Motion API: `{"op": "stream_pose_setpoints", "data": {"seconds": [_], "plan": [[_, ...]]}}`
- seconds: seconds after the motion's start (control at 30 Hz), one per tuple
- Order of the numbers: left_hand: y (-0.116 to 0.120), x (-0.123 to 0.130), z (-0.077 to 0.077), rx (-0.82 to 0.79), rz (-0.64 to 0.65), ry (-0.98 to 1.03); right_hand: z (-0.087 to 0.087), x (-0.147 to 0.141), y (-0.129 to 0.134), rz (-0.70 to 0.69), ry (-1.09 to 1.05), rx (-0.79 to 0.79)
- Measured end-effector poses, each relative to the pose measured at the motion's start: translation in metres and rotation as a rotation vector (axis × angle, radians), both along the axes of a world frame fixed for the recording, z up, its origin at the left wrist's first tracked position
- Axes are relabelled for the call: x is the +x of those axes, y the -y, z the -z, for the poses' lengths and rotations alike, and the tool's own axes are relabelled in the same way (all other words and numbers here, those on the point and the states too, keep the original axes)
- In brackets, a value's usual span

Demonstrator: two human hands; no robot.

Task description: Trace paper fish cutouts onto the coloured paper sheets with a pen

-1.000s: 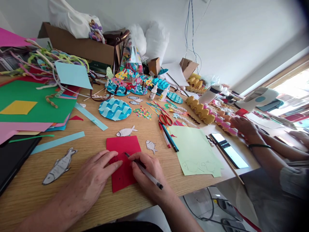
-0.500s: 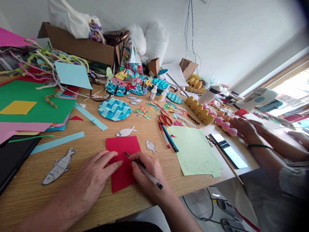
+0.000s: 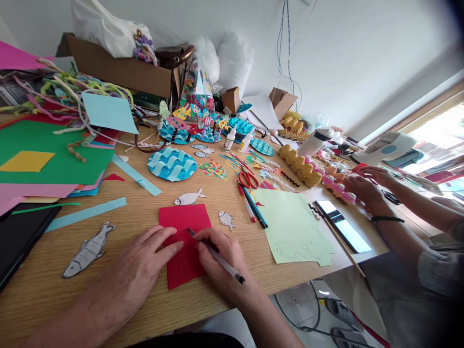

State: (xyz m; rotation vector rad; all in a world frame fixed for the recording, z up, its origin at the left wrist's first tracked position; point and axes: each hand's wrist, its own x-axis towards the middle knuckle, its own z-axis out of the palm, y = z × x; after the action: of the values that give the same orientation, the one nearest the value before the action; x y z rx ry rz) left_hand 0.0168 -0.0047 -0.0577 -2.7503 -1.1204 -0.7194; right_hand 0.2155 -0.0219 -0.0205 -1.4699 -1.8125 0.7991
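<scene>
My right hand (image 3: pixel 222 258) is closed around a pen (image 3: pixel 226 266), whose tip rests on the red paper (image 3: pixel 185 216). Faint dark marks show on the lower part of that sheet. Fingers stretched out, my left hand (image 3: pixel 148 253) lies flat with its fingertips on the sheet's left side. Cut-out paper fish surround it: one fish (image 3: pixel 190 197) just beyond the top edge, a smaller fish (image 3: pixel 226 219) to the right, and a large fish (image 3: pixel 89 251) left of my left hand. Fish outlines are drawn on a light green sheet (image 3: pixel 293 217) to the right.
Red-handled scissors (image 3: pixel 248 180) and markers (image 3: pixel 255 207) lie beyond my right hand. A blue wavy paper oval (image 3: pixel 172 163) and glue bottles (image 3: pixel 229 138) stand farther back. Coloured paper (image 3: pixel 87 164) is stacked left. At right are a phone (image 3: pixel 343 226) and a co-worker's hands (image 3: pixel 362 188) by egg-carton strips.
My hands, the pen and the red paper keep the same position. At the right, one of the co-worker's hands has moved up and away toward a red object, uncovering a dark item on the table.
</scene>
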Motion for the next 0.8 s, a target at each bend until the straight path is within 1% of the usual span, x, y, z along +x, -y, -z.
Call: {"op": "stream_pose_setpoints", "data": {"seconds": [0.13, 0.3, 0.6, 0.8], "plan": [[-0.0004, -0.0003, 0.0005, -0.013, -0.012, -0.011, 0.001, 0.0003, -0.0001, 0.01, 0.002, -0.008], [-0.0014, 0.0003, -0.0036, -0.022, -0.004, -0.035, -0.0002, -0.001, -0.0005, 0.05, -0.011, -0.017], [-0.0019, 0.0002, -0.0022, -0.007, -0.014, -0.039, 0.0003, -0.0008, 0.0003, 0.02, 0.015, -0.009], [-0.0015, -0.0001, -0.0026, -0.031, 0.0, -0.047, 0.0004, -0.0001, -0.0001, 0.046, -0.013, -0.014]]}}
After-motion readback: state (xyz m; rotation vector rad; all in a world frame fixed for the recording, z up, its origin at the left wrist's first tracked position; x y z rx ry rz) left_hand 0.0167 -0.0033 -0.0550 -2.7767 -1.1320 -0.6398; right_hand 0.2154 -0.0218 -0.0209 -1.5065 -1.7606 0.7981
